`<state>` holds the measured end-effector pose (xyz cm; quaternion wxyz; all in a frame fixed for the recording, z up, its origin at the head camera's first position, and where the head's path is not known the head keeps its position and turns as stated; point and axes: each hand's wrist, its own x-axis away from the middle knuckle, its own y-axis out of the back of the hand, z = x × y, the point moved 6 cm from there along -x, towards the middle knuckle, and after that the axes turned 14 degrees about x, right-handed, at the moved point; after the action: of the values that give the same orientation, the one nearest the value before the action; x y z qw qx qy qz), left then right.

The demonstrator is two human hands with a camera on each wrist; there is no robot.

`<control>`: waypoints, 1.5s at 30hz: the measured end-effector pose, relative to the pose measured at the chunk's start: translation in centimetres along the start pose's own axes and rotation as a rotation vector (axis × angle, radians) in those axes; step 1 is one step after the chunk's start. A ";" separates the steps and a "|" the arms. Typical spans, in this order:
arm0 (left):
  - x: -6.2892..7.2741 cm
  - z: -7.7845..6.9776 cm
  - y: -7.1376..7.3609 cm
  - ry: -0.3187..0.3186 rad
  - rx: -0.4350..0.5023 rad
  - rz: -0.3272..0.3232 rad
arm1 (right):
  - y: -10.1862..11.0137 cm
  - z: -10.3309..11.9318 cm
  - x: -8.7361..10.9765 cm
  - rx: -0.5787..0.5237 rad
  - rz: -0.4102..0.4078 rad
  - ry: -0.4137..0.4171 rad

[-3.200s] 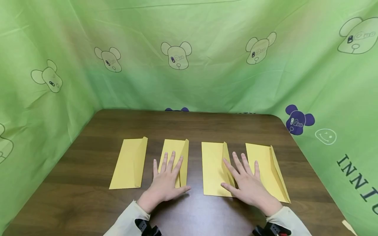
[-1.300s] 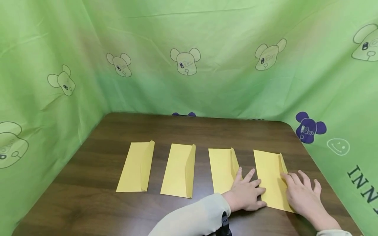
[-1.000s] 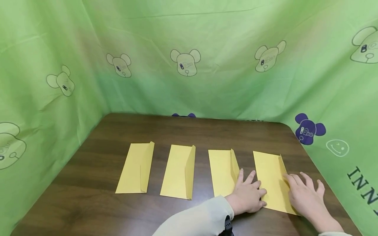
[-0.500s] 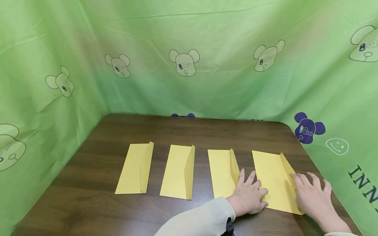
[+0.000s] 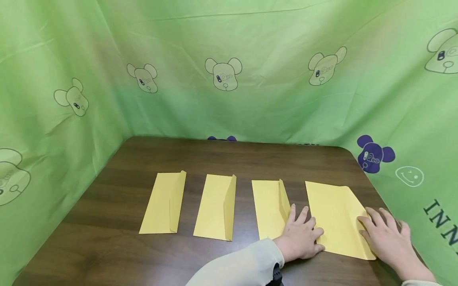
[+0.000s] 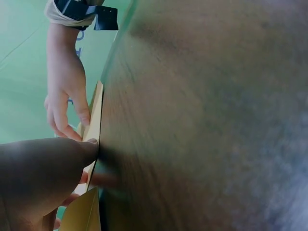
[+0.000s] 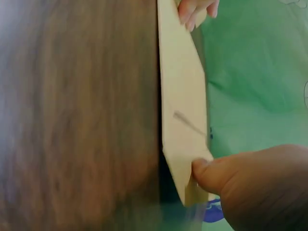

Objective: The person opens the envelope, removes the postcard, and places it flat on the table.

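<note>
Several yellow envelopes lie in a row on the brown table. In the head view, my left hand (image 5: pixel 300 236) lies with fingers spread across the lower right of the third envelope (image 5: pixel 266 210). Its thumb and index finger rest on the left edge of the rightmost envelope (image 5: pixel 330 214). My right hand (image 5: pixel 388 238) touches that envelope's unfolded flap (image 5: pixel 354 210) on the right side. In the right wrist view, the right thumb (image 7: pixel 207 173) lies against the paper, while the other right fingers are hidden there.
The leftmost envelope (image 5: pixel 161 204) and the second envelope (image 5: pixel 214 206) lie to the left with side flaps folded over. Green cloth (image 5: pixel 229 107) with cartoon heads surrounds the far and side edges of the table (image 5: pixel 96 254).
Both hands have shifted right from the middle envelopes. My right hand has turned the rightmost envelope's flap outward, widening the envelope. The left hand has stayed nearly still over the last second.
</note>
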<state>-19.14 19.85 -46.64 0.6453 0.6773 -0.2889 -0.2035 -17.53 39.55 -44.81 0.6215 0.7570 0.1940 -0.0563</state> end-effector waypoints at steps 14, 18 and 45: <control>0.2 0.0 -0.1 0.011 -0.012 -0.001 | -1.2 -0.5 0.1 -0.062 -0.024 0.136; 0.2 0.0 -0.2 0.004 -0.012 0.012 | -1.2 -0.6 0.1 -0.081 0.008 0.144; 0.6 -0.2 0.2 -0.014 0.001 -0.028 | -0.6 -1.5 0.3 -0.058 -0.097 0.340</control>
<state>-18.55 19.58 -46.39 0.6401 0.6800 -0.2841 -0.2173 -17.71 41.18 -45.08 0.5980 0.7270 0.3340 0.0484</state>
